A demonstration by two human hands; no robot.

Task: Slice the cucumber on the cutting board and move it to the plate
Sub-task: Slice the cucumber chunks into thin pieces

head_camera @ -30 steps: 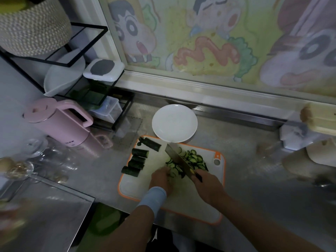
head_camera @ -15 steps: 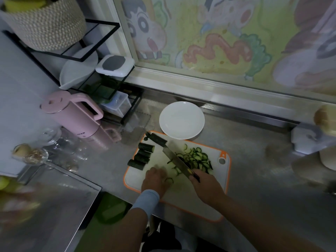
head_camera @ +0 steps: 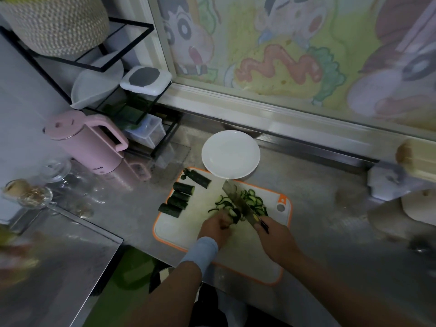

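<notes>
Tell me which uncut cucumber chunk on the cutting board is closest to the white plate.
The slanted dark green cucumber chunk right beside the round white plate; the other chunks lie in a row farther from it.

White plate (head_camera: 230, 154), orange-rimmed white cutting board (head_camera: 247, 256), dark-green cucumber (head_camera: 180, 197) (pink kettle (head_camera: 87, 143) beside).
</notes>
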